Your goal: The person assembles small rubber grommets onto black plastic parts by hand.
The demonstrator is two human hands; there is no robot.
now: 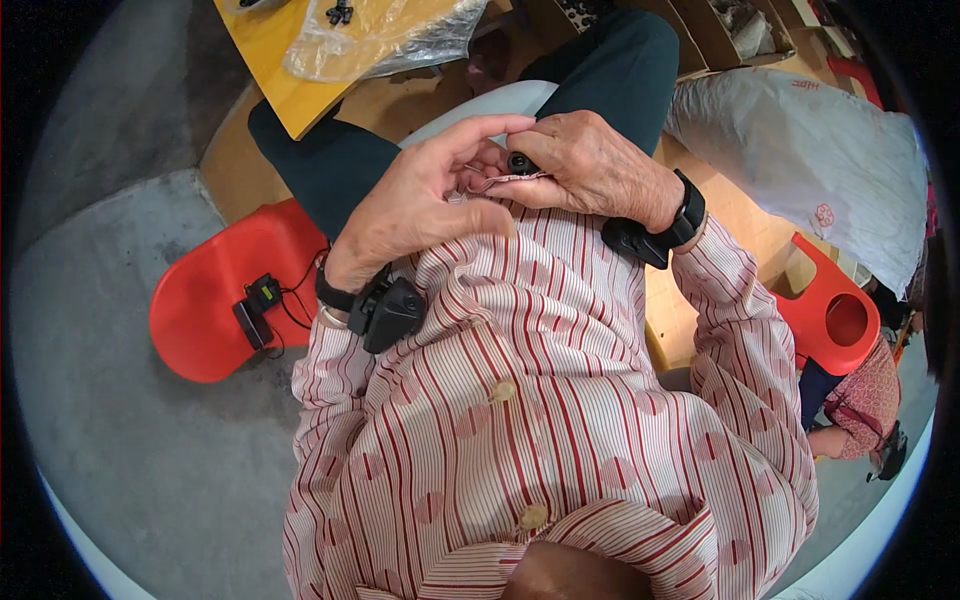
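Above my lap, both hands are close together at the front hem of the striped shirt (560, 270). My right hand (595, 165) is closed around a small black round part (520, 163) with a dark hollow end. A fold of the shirt hem lies against that part, under the right fingers. My left hand (425, 195) is curved around the hem from the other side, its thumb and index finger apart. Its index fingertip reaches the right hand, and its other fingers curl in by the cloth. Black devices are strapped to both wrists.
A yellow table (270, 60) with a clear plastic bag (385, 40) and small black parts stands ahead left. A red stool (215, 290) carrying a black device is at left. At right are a large white sack (800, 150), cardboard boxes (745, 45), a red chair (835, 310) and another person (865, 400).
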